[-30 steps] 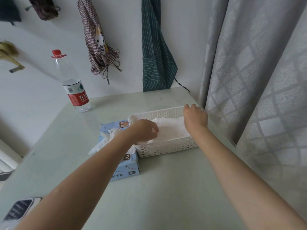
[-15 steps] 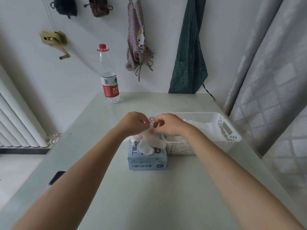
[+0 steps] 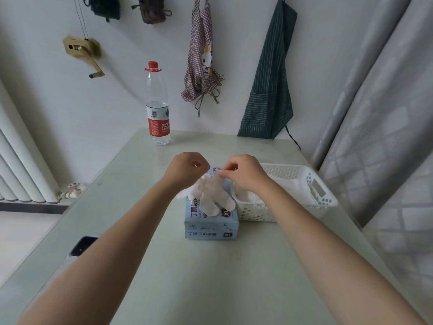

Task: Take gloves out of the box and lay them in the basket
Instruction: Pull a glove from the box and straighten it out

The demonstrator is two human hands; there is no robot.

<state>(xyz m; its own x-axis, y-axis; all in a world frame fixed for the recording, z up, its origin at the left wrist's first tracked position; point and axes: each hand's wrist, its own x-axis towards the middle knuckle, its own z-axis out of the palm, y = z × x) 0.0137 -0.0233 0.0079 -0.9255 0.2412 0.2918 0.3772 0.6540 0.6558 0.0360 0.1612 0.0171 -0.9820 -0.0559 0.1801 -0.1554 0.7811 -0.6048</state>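
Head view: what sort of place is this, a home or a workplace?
Most likely a home, perhaps a kitchen or utility corner. Two aprons hang on the wall, a checked one and a striped green one, a radiator stands at the left, and a curtain hangs beside the table.

On my feed there's a pale green table (image 3: 210,277) with a water bottle (image 3: 157,106) standing upright at the far edge, red cap and red label. A phone (image 3: 82,246) lies near the left edge. Checked apron (image 3: 202,57) and striped green apron (image 3: 269,90) hang on the wall, radiator (image 3: 21,165) left, grey curtain (image 3: 379,113) right.
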